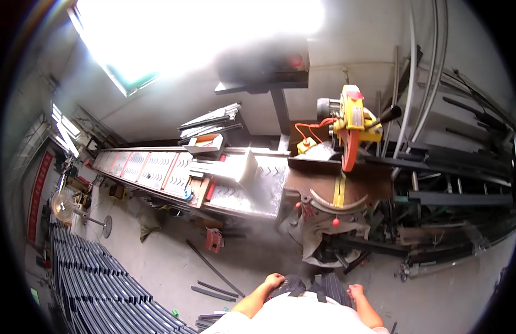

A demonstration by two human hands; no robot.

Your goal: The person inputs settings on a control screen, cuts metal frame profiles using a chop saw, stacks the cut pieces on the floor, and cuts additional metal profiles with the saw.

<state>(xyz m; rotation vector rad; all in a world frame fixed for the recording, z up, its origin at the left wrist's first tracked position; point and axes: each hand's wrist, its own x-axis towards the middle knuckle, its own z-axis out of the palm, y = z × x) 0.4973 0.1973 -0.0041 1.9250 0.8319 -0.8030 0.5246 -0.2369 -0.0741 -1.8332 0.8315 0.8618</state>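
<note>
My left hand (275,279) hangs low beside my dark trousers, its fingers curled into a loose fist with nothing seen in it. On the other side, my right hand (355,290) is also loosely closed by my leg, with no object showing. Neither hand touches the machinery. Ahead of me stands a yellow cut-off saw (355,119) with an orange blade guard and a black handle, raised over a brown metal saw table (308,181). A red ball knob (336,222) sits at the table's front. Cloth (313,245) drapes beneath it.
A long metal roller bench (247,195) runs left from the saw, carrying a cardboard box (206,143) and light profiles. Dark bars (447,167) are stacked at right. Many grey profiles (102,278) lie at lower left, near a standing fan (64,206). Loose strips (213,290) lie on the floor.
</note>
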